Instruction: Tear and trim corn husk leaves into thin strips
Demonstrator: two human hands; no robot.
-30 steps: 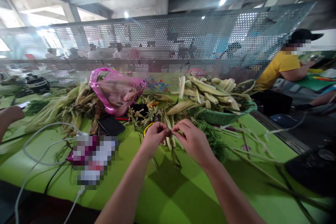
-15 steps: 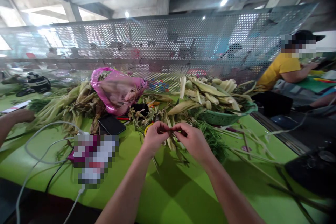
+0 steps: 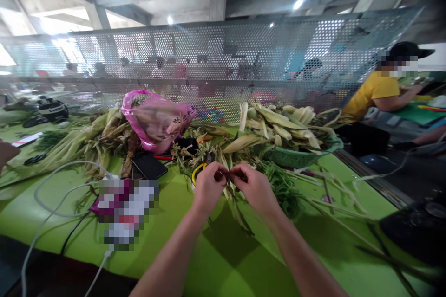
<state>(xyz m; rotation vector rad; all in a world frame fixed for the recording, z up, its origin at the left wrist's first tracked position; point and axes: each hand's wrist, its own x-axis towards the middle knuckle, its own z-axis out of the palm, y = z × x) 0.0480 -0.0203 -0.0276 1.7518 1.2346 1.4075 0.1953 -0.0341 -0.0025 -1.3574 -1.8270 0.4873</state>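
My left hand (image 3: 209, 190) and my right hand (image 3: 256, 192) meet above the green table, thumbs and fingertips pinched together. Between them is corn husk (image 3: 240, 218), whose narrow pale and greenish strips hang down below the fingers. The exact spot they pinch is hidden by the fingertips. Just left of my left hand lies a tool with a yellow handle (image 3: 197, 174), partly covered. Behind both hands is a heap of dry husks (image 3: 244, 143). Green feathery sprigs (image 3: 287, 190) lie beside my right hand.
A green basket (image 3: 296, 157) piled with husks stands at right. Left are a pink plastic bag (image 3: 156, 120), a black phone (image 3: 149, 166), white cables (image 3: 52, 167) and black scissors (image 3: 35, 159). A perforated screen (image 3: 209, 51) runs behind. A person in yellow (image 3: 369, 90) sits at right.
The husk strips under my fingers hang lower and further right. My hands stay pinched together in nearly the same place. Another person's hand at far left has drawn back, uncovering black scissors.
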